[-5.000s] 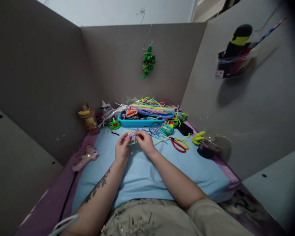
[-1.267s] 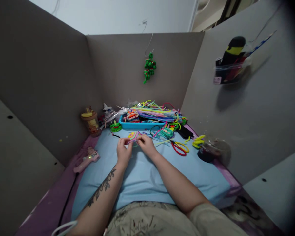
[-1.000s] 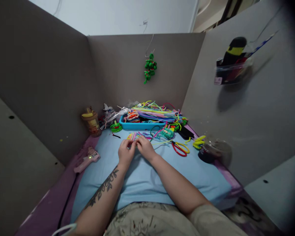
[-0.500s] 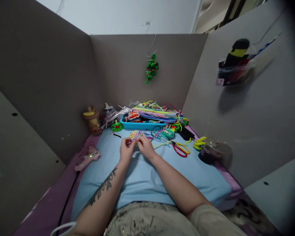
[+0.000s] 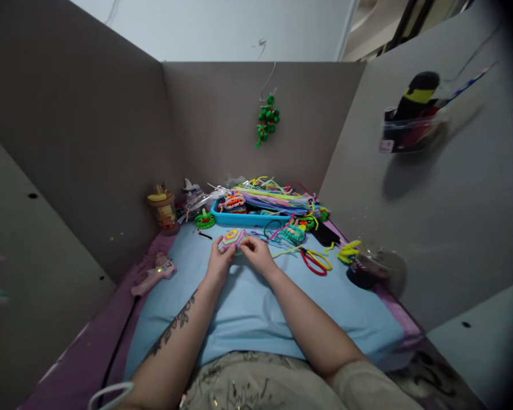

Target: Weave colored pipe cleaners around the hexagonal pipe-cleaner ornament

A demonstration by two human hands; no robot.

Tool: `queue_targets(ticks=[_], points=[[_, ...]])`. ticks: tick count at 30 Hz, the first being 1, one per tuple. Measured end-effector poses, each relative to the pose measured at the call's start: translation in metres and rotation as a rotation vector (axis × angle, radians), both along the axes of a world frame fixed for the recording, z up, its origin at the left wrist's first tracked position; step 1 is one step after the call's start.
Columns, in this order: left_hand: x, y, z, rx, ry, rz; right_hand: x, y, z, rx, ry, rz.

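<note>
Between my hands is a small multicoloured piece worked from pipe cleaners [image 5: 233,238], with a pink and yellow ringed pattern facing up. My left hand [image 5: 219,258] grips its left and near edge, fingers curled round it. At its right edge my right hand [image 5: 255,254] pinches with thumb and fingers; the bit between those fingertips is too small to make out fully. Just right of the hands lie a teal pipe-cleaner piece [image 5: 292,233] and scissors [image 5: 316,261] with red and yellow handles, on a light blue cloth [image 5: 248,319].
Behind stands a blue tray [image 5: 252,219] heaped with pipe cleaners [image 5: 277,199]. A pink glue gun [image 5: 154,277] with a cord lies left, near a lidded cup [image 5: 163,210]. A dark container [image 5: 363,273] stands right. Grey panels [image 5: 222,114] enclose the table; a green ornament [image 5: 268,121] hangs there.
The pipe-cleaner piece is turned so more of its ringed face shows. My right hand has shifted slightly right, its fingers still pinched. The whole view has moved a little.
</note>
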State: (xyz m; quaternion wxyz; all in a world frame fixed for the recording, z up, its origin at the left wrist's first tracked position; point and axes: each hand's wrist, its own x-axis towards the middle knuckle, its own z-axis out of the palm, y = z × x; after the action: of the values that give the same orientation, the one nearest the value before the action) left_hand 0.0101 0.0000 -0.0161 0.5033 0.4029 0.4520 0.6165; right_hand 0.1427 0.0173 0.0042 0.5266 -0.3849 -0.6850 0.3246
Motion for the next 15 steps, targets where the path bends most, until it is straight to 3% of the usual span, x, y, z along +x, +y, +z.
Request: queue_targets(ticks=[5,15], points=[[-0.0032,-0.0022,0.0089,0.139,0.008,0.04,0.0042,0.0025,-0.0018,-0.037,0.049,0.087],[-0.0015,-0.003,0.0117,0.275,-0.003,0.059,0.0053,-0.0007,0.0032,-0.157,0.152,0.162]])
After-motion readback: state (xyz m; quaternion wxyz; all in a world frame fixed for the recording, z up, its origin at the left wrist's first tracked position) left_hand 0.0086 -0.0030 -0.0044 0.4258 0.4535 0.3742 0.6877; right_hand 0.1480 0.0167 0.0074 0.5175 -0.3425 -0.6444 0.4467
